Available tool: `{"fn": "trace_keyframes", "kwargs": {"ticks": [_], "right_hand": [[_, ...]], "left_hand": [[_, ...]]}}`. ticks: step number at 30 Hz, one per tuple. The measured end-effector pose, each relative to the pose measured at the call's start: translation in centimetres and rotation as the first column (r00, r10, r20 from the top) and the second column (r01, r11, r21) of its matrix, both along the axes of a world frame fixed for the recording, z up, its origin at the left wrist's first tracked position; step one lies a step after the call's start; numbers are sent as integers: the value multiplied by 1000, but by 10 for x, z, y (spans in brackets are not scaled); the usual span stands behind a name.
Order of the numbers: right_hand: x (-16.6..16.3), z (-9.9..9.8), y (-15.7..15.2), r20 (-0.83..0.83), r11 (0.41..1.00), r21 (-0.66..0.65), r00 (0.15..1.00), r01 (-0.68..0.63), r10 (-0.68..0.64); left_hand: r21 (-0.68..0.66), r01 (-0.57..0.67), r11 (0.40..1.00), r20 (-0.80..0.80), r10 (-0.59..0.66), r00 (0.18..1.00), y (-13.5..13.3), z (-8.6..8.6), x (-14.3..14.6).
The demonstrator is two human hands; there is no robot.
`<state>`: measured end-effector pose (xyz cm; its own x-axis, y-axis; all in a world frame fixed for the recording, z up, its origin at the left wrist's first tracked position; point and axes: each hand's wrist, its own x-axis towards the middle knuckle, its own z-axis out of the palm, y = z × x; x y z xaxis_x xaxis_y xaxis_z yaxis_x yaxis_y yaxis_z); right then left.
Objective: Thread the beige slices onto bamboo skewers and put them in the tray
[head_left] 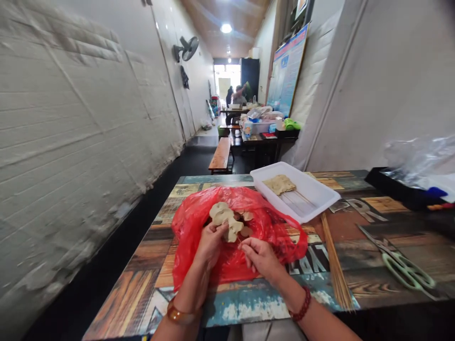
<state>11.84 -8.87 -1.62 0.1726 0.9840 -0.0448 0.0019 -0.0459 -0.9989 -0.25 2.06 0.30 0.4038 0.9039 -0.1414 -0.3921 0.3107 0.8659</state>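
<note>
My left hand (pixel 211 241) pinches a pale beige, floppy food piece (pixel 223 220) with wavy edges, above the opening of a red plastic bag (pixel 192 218). My right hand (pixel 261 255) is closed just to the right, its thumb and forefinger on a thin bamboo skewer (pixel 239 241) whose tip points at the food piece. Most of that skewer is hidden by the fingers. More beige and brownish pieces show inside the bag. A white plastic tray (pixel 320 192) behind it holds beige sheets (pixel 279 183) on skewers.
Right of the bag lies a bundle of bamboo skewers (pixel 334 265), then scissors (pixel 401 265) with pale green handles. A black tray (pixel 394 187) with clear plastic stands at the far right. Beyond the table are a bench (pixel 220 154), a cluttered table (pixel 261 137) and a person (pixel 239 97).
</note>
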Motion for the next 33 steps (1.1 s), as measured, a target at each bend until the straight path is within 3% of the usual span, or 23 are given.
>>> {"fn": "trace_keyframes", "kwargs": {"ticks": [3,6,9,12,14,16,17,20,23,33], "right_hand": [[2,-2,-2,188,995,78,980,57,-71],[9,10,-8,330,979,174,930,110,-163],[29,38,-13,397,966,218,892,139,-218],[71,72,-15,436,946,252,849,205,-300],[111,91,-13,550,920,283,740,270,-386],[154,104,-7,720,882,310,519,354,-461],[175,108,-2,820,887,272,394,372,-416],[228,106,15,897,899,180,307,399,-316],[260,92,35,946,900,64,262,431,-192],[292,58,93,981,864,-167,167,474,98]], "left_hand": [[43,10,999,-6,-9,1000,0,4,-1],[75,47,996,-25,-45,999,-4,11,-1],[59,97,994,-35,-95,995,-9,19,0],[6,135,991,-16,-135,991,-10,23,-1],[-16,128,992,-1,-128,992,-10,24,-2],[-19,136,991,1,-136,991,-9,24,-3],[-18,146,989,-3,-146,989,-8,24,-3],[-14,175,984,-19,-176,984,-8,24,-4],[-12,183,983,-38,-184,982,-6,22,-3],[-9,197,980,-99,-197,975,5,13,-4]]}}
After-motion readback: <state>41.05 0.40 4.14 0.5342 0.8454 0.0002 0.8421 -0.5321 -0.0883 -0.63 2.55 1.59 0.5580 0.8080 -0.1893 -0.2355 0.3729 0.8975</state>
